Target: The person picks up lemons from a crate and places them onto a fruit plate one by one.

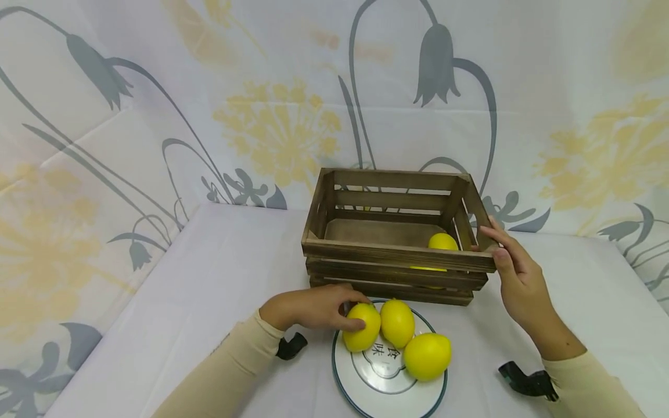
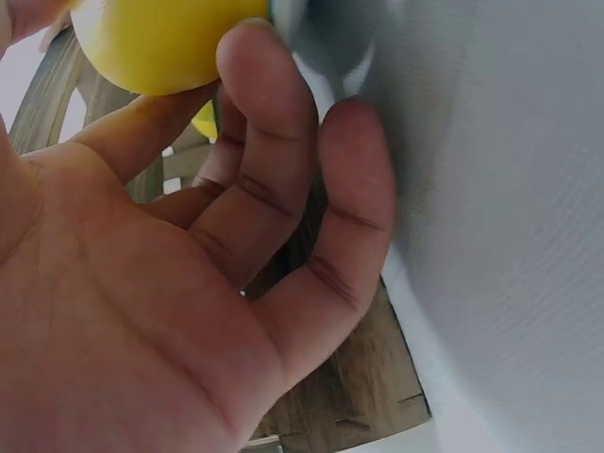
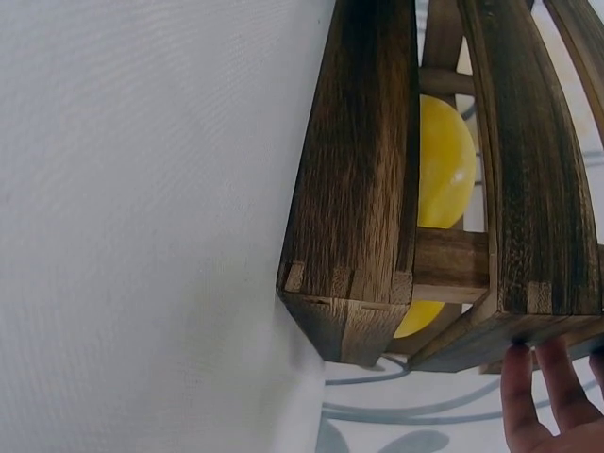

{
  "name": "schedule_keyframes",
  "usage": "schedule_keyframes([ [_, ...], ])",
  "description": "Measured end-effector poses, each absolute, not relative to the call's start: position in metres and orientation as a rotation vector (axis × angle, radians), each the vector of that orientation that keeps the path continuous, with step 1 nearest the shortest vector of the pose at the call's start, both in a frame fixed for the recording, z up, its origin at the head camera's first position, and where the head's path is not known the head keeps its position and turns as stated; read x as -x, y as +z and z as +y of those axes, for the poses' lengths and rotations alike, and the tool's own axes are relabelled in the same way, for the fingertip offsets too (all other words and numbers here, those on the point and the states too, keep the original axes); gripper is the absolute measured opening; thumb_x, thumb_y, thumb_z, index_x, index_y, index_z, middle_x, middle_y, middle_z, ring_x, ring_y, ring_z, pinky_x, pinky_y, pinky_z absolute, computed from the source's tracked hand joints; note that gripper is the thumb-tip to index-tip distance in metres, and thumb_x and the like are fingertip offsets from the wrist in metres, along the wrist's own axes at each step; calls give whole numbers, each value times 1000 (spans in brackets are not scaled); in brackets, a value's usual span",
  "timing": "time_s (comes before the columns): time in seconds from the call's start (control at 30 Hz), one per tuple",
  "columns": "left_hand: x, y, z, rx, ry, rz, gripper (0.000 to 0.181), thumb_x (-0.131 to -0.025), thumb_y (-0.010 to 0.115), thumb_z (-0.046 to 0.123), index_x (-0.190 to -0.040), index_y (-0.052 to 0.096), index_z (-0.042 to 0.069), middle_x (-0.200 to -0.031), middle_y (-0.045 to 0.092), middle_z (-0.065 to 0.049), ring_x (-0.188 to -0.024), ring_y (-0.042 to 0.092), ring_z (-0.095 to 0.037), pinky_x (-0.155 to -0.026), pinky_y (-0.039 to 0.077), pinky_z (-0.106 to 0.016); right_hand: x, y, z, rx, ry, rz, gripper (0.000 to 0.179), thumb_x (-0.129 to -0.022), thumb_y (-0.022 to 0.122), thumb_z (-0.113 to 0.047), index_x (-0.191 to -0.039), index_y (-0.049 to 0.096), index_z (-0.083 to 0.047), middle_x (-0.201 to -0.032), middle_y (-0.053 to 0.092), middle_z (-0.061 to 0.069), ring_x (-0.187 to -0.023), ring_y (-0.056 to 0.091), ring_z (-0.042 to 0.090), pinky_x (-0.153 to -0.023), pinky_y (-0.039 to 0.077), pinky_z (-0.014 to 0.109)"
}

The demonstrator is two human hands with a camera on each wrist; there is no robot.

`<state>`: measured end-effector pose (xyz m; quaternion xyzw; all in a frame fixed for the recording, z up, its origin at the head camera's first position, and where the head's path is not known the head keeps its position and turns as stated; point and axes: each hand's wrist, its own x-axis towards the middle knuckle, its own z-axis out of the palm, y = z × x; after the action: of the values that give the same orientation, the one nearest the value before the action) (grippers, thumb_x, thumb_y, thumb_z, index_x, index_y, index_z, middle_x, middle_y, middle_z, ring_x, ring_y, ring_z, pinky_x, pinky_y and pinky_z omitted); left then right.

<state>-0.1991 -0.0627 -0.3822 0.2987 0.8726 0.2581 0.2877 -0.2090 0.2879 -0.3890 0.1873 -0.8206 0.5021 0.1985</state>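
My left hand [image 1: 326,307] grips the leftmost yellow lemon [image 1: 362,335] on a round white plate [image 1: 360,390], its thumb across the near side. In the left wrist view, the same lemon [image 2: 160,47] shows at the top against curled fingertips. Two more lemons lie on the plate, one at the middle [image 1: 398,323] and one at the right [image 1: 427,356]. Behind the plate stands a brown slatted wooden crate [image 1: 387,251]. My right hand [image 1: 522,284] holds the crate's right end, thumb at the front corner. Inside the crate, a lemon [image 1: 443,241] sits at the right.
A white cloth [image 1: 225,255] covers the table, and a floral backdrop [image 1: 292,104] rises behind the crate. Black wrist devices stick out beside the left sleeve [image 1: 291,346] and the right sleeve [image 1: 528,382]. Dark characters are printed on the plate.
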Motion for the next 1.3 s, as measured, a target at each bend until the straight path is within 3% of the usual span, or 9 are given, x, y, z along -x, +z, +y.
schedule_keyframes([
  [0.47,197,-383,-61,-753,657,2368,52,-96,61,46,-140,57,20,-125,59,0,-106,54,-10,-102,47,-32,208,-390,287,-530,1405,-2298,40,-107,40,-6,-146,49,-7,-163,32,-6,-149,28,1,-108,29,3],
  [0.77,197,-385,-61,-750,760,2312,50,-96,64,42,-141,52,22,-114,58,5,-99,53,-10,-90,47,-25,206,-392,289,-518,1395,-2288,39,-107,40,-5,-145,51,-6,-162,34,-3,-148,29,-1,-109,28,3],
  [0.9,197,-385,-60,-738,834,2291,51,-96,66,37,-141,48,22,-100,55,4,-90,52,-9,-79,45,-23,207,-391,289,-500,1373,-2301,40,-107,41,-7,-145,51,-9,-162,34,-4,-148,29,-2,-109,26,3],
  [1.1,196,-385,-61,-762,780,2370,53,-97,63,43,-142,47,22,-88,55,5,-77,51,-6,-68,44,-21,207,-392,289,-490,1369,-2313,39,-107,40,-9,-145,51,-10,-162,34,-3,-146,29,-5,-108,26,2],
  [1.3,194,-379,-62,-785,678,2482,53,-98,59,46,-143,48,21,-88,57,8,-74,53,-6,-66,45,-22,208,-390,288,-489,1360,-2312,39,-107,41,-9,-145,52,-11,-162,34,-3,-147,29,-3,-109,26,3],
])
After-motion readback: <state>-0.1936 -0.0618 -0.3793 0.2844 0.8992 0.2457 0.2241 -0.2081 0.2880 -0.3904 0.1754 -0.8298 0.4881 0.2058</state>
